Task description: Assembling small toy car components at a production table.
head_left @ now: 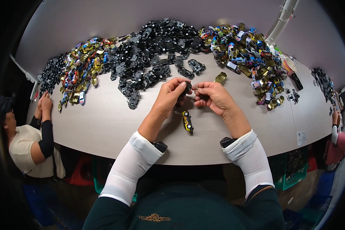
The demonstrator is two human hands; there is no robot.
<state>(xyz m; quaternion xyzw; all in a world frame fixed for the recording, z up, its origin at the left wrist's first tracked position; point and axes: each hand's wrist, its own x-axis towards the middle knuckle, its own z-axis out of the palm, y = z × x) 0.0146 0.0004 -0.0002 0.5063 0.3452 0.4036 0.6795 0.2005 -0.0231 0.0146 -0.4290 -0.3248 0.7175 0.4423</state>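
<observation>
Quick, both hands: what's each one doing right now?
Left hand: closed on a small black plastic toy-car chassis.
Right hand: fingers pinched at that chassis; contents cannot be told.

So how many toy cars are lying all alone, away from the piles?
1, the yellow car, on the table just below the left hand and right hand. More may hide in the piles.

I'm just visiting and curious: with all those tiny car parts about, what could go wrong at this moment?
1. The left hand and right hand pinch a small black part above the table; it could slip and be lost among the black pile.
2. The yellow car lies close under the wrists, so a forearm might knock it towards the table's edge.
3. The gold shell lies loose near the right hand and could be swept aside.
</observation>
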